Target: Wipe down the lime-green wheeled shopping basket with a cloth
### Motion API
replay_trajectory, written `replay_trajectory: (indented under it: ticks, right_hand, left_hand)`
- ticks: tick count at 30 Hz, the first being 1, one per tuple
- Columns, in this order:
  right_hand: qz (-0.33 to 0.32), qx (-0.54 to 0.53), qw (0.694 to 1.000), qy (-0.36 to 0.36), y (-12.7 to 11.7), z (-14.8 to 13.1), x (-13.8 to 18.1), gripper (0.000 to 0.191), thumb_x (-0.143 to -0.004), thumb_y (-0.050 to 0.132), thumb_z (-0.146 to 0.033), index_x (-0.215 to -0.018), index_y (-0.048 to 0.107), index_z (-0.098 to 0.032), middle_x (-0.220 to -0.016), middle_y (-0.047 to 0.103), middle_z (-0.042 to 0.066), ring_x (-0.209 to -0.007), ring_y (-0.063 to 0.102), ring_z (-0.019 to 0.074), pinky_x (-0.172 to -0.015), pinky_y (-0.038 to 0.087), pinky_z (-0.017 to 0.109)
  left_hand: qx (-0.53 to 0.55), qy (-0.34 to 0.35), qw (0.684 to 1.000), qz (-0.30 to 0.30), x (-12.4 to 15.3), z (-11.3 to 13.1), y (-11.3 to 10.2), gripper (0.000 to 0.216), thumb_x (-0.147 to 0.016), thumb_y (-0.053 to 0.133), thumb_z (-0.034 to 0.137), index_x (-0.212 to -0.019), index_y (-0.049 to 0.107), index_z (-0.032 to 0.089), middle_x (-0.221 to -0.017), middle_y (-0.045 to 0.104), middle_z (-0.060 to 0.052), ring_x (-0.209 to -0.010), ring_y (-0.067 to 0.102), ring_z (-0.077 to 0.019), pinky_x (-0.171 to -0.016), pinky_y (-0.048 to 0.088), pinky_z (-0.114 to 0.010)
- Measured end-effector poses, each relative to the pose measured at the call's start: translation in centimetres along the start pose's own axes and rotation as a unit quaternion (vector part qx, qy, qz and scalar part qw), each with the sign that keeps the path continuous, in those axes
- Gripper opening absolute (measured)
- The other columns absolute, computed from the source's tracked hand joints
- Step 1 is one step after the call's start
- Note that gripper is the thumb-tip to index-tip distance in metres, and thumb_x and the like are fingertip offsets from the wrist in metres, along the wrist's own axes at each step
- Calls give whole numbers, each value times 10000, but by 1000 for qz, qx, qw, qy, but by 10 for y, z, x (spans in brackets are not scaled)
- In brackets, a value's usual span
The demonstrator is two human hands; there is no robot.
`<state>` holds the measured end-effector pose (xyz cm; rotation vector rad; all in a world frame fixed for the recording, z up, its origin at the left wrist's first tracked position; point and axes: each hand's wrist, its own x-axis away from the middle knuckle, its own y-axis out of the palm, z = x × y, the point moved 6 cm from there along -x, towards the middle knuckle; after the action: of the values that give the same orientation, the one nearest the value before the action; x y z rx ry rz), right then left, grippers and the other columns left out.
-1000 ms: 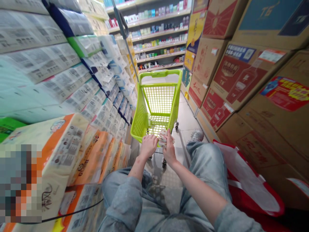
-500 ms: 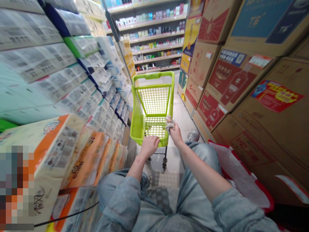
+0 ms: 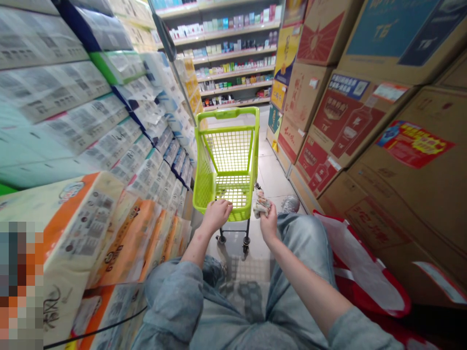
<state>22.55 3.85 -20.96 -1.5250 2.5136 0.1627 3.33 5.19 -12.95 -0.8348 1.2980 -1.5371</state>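
A lime-green plastic shopping cart [image 3: 241, 214] with a mesh basket and black wheels stands in front of my knees. My left hand [image 3: 218, 213] rests on the cart's near rim, its fingers curled over the edge. Just right of the cart, my right hand [image 3: 269, 221] is closed on a crumpled, pale cleaning cloth [image 3: 261, 206] with stains. The cloth hangs apart from the basket's side. Inside the basket I see only the grid and some bright floor through it.
Wrapped tissue packs [image 3: 120, 233] are piled on the left. Cardboard cartons [image 3: 343, 116] stack up on the right, with a red-and-white bag [image 3: 365, 262] by my right leg. Shelves [image 3: 233, 65] of small boxed goods cross the far end.
My right hand has drawn the cloth off the cart's right side, back towards me. The left hand stays on the rim; the cart sits slightly further left in view.
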Motion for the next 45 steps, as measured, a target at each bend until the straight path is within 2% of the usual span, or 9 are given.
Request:
replay_trajectory:
  ticks: [3,8,17,25,29,34,36,40,45]
  right_hand:
    - [-53,4,998,-23,12,-7,-23,419,-718,487,-202,-1124,585,-170,-1093,667,103,-1002,609,218,-918,463,405]
    - [-80,38,994,-62,28,-19,-35,368,-680,455,-165,-992,651,-167,-1049,652,96,-1018,589,224,-951,443,402]
    - [-28,54,997,-39,15,-10,17,335,-718,485,-171,-1027,616,-176,-1034,548,82,-984,547,208,-921,443,369]
    - [-62,20,998,-26,41,-22,50,241,-707,491,-184,-923,598,-177,-940,574,68,-891,567,197,-814,466,324]
    - [12,24,1000,9,27,-8,44,278,-715,508,-221,-982,567,-171,-956,599,70,-916,570,204,-852,454,357]
    - [127,49,989,52,-12,16,22,343,-732,505,-270,-1056,533,-158,-1036,605,117,-990,562,224,-932,415,415]
    - [125,53,990,42,-15,16,16,335,-720,515,-273,-1032,541,-154,-1028,607,125,-985,565,230,-924,420,419]
    - [63,21,998,24,8,20,17,342,-702,514,-262,-1026,550,-157,-1012,635,121,-939,591,220,-884,449,392]
    - [80,29,989,125,20,59,26,361,-623,474,-241,-951,584,-137,-950,667,129,-882,605,226,-838,459,381]
  left_hand:
    - [-58,-17,998,-14,1,-6,0,423,-967,285,408,-895,662,229,-970,693,-46,-971,590,-185,-957,337,-388]
    - [-78,-21,996,-33,-2,1,5,497,-974,224,435,-873,658,215,-939,694,-56,-883,614,-178,-795,376,-330]
    - [-77,-33,996,-20,-4,3,9,504,-974,213,437,-872,656,219,-930,694,-61,-901,615,-198,-771,372,-336]
    - [-71,-33,997,-17,-7,11,8,479,-974,220,408,-877,647,214,-945,691,-57,-905,615,-206,-771,374,-340]
    - [-60,-33,997,-27,-7,16,9,464,-974,217,387,-882,640,219,-963,688,-43,-930,606,-196,-793,376,-335]
    - [-65,-36,997,-24,-7,17,8,482,-976,201,404,-869,635,223,-972,691,-35,-926,600,-191,-794,367,-335]
    - [-65,-38,997,-24,-7,17,8,475,-976,206,403,-875,634,224,-979,691,-36,-931,596,-188,-798,362,-333]
    - [-69,-38,997,-17,-7,20,9,467,-976,219,396,-870,638,221,-963,689,-37,-928,595,-192,-791,360,-333]
    - [-67,-32,997,-3,-6,27,8,446,-977,231,379,-862,631,217,-922,689,-36,-901,600,-190,-765,355,-333]
